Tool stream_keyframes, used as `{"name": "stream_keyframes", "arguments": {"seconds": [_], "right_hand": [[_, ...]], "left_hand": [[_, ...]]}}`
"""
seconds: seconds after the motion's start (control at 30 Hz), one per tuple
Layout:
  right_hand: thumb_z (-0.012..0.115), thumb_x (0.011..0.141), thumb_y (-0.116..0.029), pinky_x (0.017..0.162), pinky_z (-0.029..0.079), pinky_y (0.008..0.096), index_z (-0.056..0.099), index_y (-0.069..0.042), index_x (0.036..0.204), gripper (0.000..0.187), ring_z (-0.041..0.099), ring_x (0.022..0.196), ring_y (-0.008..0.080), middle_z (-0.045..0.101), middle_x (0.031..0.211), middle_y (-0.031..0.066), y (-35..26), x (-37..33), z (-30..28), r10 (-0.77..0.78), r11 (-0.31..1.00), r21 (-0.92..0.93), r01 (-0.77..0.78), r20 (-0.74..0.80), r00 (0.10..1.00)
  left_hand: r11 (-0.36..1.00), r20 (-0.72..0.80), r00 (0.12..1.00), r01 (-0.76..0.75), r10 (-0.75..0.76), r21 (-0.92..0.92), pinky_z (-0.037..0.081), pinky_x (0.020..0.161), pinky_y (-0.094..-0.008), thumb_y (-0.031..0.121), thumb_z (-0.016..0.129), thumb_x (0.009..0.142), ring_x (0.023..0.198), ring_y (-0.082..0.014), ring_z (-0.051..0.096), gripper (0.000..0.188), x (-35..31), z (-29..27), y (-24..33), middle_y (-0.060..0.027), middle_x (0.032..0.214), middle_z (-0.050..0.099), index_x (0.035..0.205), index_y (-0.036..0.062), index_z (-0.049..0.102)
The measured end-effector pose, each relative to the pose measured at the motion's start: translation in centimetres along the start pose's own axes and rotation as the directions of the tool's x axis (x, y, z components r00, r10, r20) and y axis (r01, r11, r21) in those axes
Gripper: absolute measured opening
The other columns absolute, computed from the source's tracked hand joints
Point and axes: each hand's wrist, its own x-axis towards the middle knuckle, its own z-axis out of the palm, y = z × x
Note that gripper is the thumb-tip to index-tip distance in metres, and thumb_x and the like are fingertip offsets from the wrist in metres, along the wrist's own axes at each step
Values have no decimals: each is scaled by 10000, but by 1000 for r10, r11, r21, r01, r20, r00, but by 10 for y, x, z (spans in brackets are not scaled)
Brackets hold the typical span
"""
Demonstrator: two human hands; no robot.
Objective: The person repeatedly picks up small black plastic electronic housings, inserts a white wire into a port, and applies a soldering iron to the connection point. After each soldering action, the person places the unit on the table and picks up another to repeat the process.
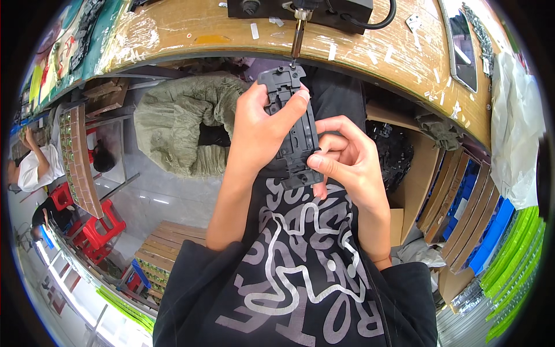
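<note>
A long black molded plastic part (296,136) is held up in front of my chest, its far end just past the table's edge. My left hand (263,127) wraps around its left side, thumb lying across the top face. With my right hand (350,153), thumb and fingers pinch at the part's lower right edge; whether something small sits between them is too fine to make out. The metal tip of a vertical screwdriver bit (296,43) comes down to the part's far end, at or very near a screw spot there.
The wooden table (196,40) carries tape scraps and a black box (341,14) with a cable. A phone-like device (462,55) lies at right. Below stand an open carton of black parts (390,153), a green cloth-covered bundle (173,130) and red stools (104,228). Other people sit at far left.
</note>
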Motion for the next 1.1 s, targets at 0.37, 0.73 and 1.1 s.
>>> {"name": "stream_keyframes", "arguments": {"seconds": [0.37, 0.73, 1.1], "right_hand": [[601, 742, -64, 367, 413, 211, 445, 54, 997, 321, 506, 407, 126, 493, 585, 39, 40, -26, -151, -161, 959, -282, -8, -569, 807], [610, 762, -115, 452, 524, 293, 418, 32, 1010, 346, 583, 567, 203, 530, 787, 147, 176, -68, -341, -116, 988, -140, -62, -949, 292], [566, 786, -82, 565, 481, 237, 531, 18, 988, 228, 566, 691, 142, 580, 838, 96, -92, -78, -135, -623, 768, -568, 295, -557, 549]], "left_hand": [[938, 5, 999, -49, 50, 342, 423, 518, -192, 168, 589, 778, 647, -75, 532, 292, 18, -84, 38, -22, 800, 584, 1031, 32, 533], [184, -2, 628, -226, 778, 957, 412, 711, -326, 381, 657, 703, 785, -255, 513, 510, 141, -129, 98, -167, 913, 535, 982, -27, 531], [892, -322, 894, -157, 311, 423, 303, 509, -190, 266, 636, 745, 536, -48, 368, 243, 152, -135, 99, 30, 594, 431, 754, 29, 584]]}}
